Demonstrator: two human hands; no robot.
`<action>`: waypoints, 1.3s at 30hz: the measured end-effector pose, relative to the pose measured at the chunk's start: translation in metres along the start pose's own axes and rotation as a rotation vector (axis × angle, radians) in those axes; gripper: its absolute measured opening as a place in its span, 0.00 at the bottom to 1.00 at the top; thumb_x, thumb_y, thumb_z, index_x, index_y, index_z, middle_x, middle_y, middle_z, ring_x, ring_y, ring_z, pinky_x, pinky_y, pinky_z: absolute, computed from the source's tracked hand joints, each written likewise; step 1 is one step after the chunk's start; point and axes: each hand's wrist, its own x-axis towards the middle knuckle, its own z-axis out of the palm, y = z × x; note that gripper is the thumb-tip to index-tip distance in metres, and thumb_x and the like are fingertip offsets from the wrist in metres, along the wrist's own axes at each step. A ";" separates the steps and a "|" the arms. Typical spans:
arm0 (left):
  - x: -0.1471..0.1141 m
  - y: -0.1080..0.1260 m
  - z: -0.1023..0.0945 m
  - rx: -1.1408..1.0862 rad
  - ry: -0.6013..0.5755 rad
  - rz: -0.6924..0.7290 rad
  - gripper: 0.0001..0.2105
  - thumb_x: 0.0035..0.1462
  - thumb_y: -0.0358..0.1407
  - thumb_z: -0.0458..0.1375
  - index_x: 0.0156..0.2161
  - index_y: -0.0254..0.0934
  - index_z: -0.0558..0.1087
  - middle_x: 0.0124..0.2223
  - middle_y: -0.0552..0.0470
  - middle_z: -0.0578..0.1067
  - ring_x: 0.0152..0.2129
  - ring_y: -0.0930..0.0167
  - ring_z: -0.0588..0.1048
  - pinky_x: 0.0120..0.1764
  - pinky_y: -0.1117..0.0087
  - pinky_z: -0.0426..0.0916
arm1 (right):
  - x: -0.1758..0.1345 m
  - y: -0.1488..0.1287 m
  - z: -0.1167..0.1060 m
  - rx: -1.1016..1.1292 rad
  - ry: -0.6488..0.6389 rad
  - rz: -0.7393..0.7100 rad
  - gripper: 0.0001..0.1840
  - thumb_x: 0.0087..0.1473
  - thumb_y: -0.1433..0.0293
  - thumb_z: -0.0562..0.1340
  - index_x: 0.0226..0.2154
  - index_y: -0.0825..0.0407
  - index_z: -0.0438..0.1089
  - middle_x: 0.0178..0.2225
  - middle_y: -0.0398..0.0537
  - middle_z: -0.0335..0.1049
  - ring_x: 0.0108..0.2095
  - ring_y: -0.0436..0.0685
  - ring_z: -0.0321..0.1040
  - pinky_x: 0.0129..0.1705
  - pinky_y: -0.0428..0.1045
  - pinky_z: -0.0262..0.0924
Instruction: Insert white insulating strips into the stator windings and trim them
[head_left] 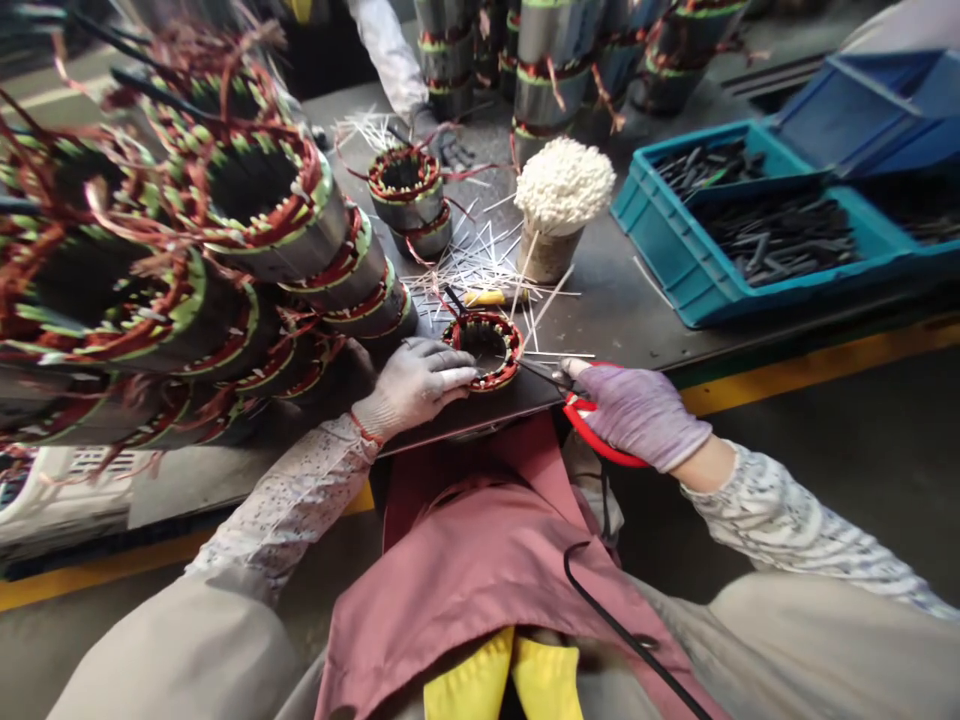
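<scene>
A small motor stator with copper windings lies at the table's front edge. My left hand, in a pale glove, holds its left side, fingers together against the rim. Red-handled scissors are in my right hand, which wears a purplish glove with bare fingertips. Their dark blades point left and reach the stator's right rim; whether they touch the winding I cannot tell. Behind the stator lie scattered thin white sticks and a yellow-handled tool. A pot packed with white sticks stands just beyond.
Stacked stators crowd the left side, with more stacks at the back. A teal bin of black sleeve pieces stands right. Across the table, a co-worker's sleeved arm reaches toward another pair of stacked stators.
</scene>
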 end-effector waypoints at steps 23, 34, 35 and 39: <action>0.014 -0.008 -0.028 0.078 -0.145 0.022 0.08 0.61 0.36 0.59 0.44 0.51 0.78 0.51 0.55 0.79 0.51 0.62 0.75 0.58 0.47 0.60 | 0.054 0.024 0.005 0.182 -0.035 -0.005 0.24 0.58 0.65 0.54 0.55 0.52 0.68 0.36 0.54 0.78 0.37 0.62 0.76 0.36 0.50 0.62; 0.054 0.038 -0.012 0.125 -0.623 -0.357 0.39 0.56 0.36 0.62 0.69 0.36 0.50 0.44 0.41 0.80 0.51 0.54 0.74 0.56 0.55 0.64 | 0.045 0.010 -0.030 -0.038 0.249 -0.121 0.23 0.60 0.67 0.54 0.55 0.56 0.68 0.44 0.61 0.75 0.37 0.63 0.73 0.32 0.52 0.62; 0.051 0.036 -0.015 0.142 -0.632 -0.386 0.39 0.56 0.36 0.62 0.69 0.34 0.51 0.43 0.40 0.80 0.49 0.54 0.76 0.55 0.55 0.64 | 0.059 -0.001 -0.047 -0.022 0.352 -0.225 0.22 0.61 0.69 0.53 0.56 0.56 0.67 0.47 0.61 0.73 0.40 0.61 0.73 0.36 0.52 0.63; 0.040 0.027 -0.029 0.177 -0.596 -0.436 0.38 0.55 0.38 0.61 0.67 0.31 0.53 0.38 0.39 0.81 0.38 0.58 0.79 0.54 0.56 0.64 | 0.165 -0.056 -0.115 0.007 0.528 -0.468 0.24 0.60 0.74 0.55 0.59 0.56 0.63 0.56 0.61 0.67 0.53 0.63 0.66 0.49 0.54 0.61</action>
